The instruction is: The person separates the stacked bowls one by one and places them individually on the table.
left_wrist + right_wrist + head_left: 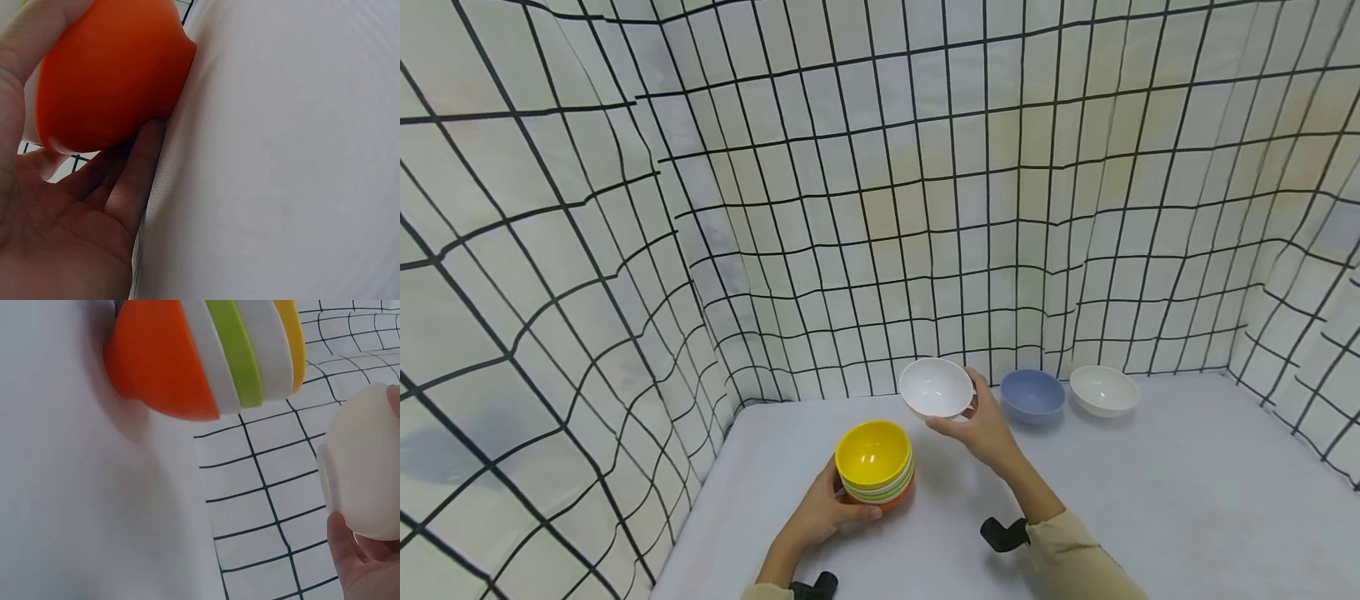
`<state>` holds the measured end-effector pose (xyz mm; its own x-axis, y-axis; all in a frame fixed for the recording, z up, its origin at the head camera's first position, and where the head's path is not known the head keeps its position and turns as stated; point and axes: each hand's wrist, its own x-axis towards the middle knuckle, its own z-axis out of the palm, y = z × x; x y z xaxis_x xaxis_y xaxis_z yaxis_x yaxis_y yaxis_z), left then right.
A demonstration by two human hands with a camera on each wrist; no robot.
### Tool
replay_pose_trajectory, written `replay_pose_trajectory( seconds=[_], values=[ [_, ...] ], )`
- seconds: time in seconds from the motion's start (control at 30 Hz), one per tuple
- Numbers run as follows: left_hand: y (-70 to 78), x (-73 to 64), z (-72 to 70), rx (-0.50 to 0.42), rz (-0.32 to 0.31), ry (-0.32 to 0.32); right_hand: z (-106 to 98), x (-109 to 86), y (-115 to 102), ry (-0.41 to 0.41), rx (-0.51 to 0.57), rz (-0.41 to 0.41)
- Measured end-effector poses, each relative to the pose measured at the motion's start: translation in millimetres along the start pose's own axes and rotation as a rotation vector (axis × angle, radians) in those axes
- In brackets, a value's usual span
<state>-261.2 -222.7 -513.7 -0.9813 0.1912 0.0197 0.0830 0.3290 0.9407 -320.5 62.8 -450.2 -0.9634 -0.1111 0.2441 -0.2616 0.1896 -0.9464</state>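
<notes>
A stack of nested bowls stands on the table, yellow bowl point(872, 458) on top and orange bowl point(119, 75) at the bottom. Between them the right wrist view shows a green bowl point(234, 353) with a white one on either side. My left hand point(818, 512) holds the stack low down, its thumb and fingers around the orange bowl. Up and to the right of the stack, my right hand point(987, 429) grips a white bowl point(936, 388) by its side, raised off the table. That bowl is tilted, its inside facing the head camera.
A blue bowl point(1032, 397) and another white bowl point(1103, 392) sit side by side near the table's back edge, right of my right hand. Pale cloth walls with a black grid point(880, 200) enclose the white table point(1165, 500) behind and at both sides.
</notes>
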Motion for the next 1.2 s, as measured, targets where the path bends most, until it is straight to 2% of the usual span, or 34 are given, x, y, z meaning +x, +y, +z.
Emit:
replay_pose_trajectory(
  seconds=[0.3, 0.67, 0.87, 1.2],
  values=[
    [0.0, 0.6, -2.8, -0.012, 0.005, -0.011, 0, 6.3, 16, 0.02, -0.022, 0.084],
    [0.0, 0.6, -4.3, -0.004, 0.002, -0.012, 3, 10.3, 39, 0.027, -0.072, 0.135],
    [-0.4, 3.5, -2.5, -0.031, 0.016, -0.033, 1, 13.4, 54, 0.046, -0.088, 0.173],
    [-1.5, 1.8, -0.2, -0.021, 0.01, -0.033, 0, 22.1, 65, 0.055, -0.158, 0.228]
  ],
)
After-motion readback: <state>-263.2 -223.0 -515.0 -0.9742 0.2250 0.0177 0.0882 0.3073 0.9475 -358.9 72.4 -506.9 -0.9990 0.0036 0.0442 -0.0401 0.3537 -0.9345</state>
